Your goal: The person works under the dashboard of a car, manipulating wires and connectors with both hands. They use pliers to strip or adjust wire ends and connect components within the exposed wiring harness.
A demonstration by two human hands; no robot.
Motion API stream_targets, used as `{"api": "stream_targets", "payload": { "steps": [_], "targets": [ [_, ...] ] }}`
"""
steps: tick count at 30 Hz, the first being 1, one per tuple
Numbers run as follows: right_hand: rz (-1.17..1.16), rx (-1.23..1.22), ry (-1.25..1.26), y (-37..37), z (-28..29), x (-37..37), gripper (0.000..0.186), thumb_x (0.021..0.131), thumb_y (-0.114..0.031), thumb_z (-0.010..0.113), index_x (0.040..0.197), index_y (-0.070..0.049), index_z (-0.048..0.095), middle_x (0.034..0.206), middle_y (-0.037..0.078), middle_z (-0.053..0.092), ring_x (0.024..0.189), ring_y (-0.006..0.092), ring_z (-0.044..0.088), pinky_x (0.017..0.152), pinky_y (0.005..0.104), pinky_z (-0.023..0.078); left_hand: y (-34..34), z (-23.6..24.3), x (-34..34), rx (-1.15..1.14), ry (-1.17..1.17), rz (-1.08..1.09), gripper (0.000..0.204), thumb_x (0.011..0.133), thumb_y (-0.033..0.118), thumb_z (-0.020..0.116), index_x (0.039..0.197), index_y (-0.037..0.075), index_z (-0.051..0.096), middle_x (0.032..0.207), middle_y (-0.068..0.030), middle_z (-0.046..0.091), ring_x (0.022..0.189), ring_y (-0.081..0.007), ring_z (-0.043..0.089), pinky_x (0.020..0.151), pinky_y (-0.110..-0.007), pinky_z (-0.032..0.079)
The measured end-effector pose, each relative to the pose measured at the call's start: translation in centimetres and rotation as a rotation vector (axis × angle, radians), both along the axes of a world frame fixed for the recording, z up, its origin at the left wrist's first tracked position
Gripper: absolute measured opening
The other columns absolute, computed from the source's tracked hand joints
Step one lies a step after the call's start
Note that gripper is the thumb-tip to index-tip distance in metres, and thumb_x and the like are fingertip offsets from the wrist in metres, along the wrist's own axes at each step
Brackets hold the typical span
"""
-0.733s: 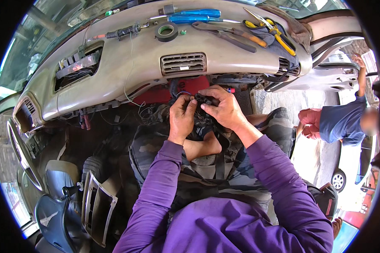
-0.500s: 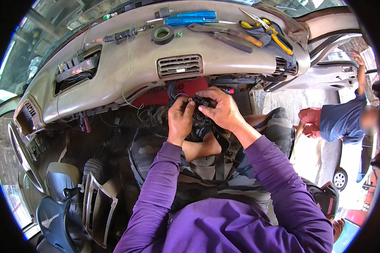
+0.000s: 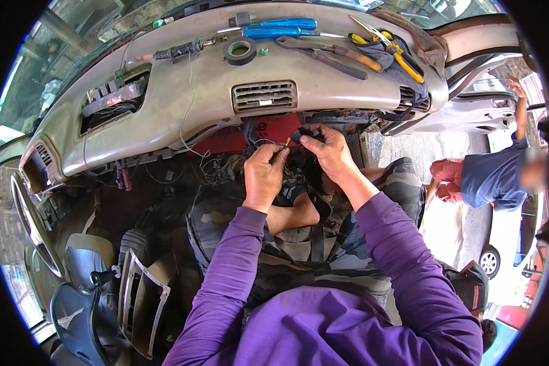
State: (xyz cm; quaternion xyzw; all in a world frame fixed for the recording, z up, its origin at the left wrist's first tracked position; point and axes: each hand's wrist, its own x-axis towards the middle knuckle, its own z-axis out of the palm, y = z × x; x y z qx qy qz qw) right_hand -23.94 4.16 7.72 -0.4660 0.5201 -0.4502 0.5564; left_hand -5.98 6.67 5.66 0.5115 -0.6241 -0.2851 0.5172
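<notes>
My left hand point(image 3: 263, 169) is pinched on a thin wire with a small coppery tip point(image 3: 287, 142), below the centre air vent. My right hand point(image 3: 333, 157) is closed on a small black connector point(image 3: 299, 133), just right of that tip; whether they touch I cannot tell. Behind them hang a corrugated hose point(image 3: 249, 131), loose wires point(image 3: 206, 163) and a red panel or case point(image 3: 216, 141) with printing. My crossed legs point(image 3: 293, 216) are below my hands.
The dashboard point(image 3: 341, 97) bears screwdrivers point(image 3: 271, 32), pliers point(image 3: 407, 66), tape point(image 3: 240, 50) and a soldering-iron-like tool point(image 3: 177, 50). Loose trim point(image 3: 134, 299) and a gear lever point(image 3: 131, 250) are left. Another person point(image 3: 491, 177) is outside the open door at right, near a white car point(image 3: 506, 238).
My right hand has shifted slightly up and right with the black connector, and the coppery tip in my left hand now shows between the hands.
</notes>
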Motion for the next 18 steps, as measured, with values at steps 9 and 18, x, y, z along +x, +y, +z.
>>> {"api": "stream_targets", "payload": {
  "steps": [9, 18],
  "targets": [
    [-0.070, 0.184, -0.409, -0.3, -2.5, -0.4, 0.029, 0.099, -0.012, 0.065, 0.126, -0.001, 0.062, 0.113, 0.006, 0.066, 0.097, 0.0175, 0.065, 0.088, 0.0331, 0.055, 0.4, 0.5, -0.1, -0.016, -0.240, -0.039, 0.009, 0.095, 0.011, 0.068, 0.098, 0.003, 0.071, 0.092, -0.0170, 0.071, 0.084, -0.0406, 0.069, 0.070, -0.044, 0.054],
    [-0.031, 0.397, -0.538, 0.1, -1.5, -0.9, 0.026, 0.101, -0.014, 0.064, 0.125, -0.004, 0.061, 0.109, 0.005, 0.064, 0.088, 0.0207, 0.065, 0.081, 0.0383, 0.058, 0.3, 0.6, 0.1, 0.008, -0.305, -0.058, 0.011, 0.096, 0.017, 0.068, 0.097, 0.007, 0.070, 0.092, -0.0128, 0.071, 0.084, -0.0394, 0.069, 0.068, -0.046, 0.055]
  ]
}}
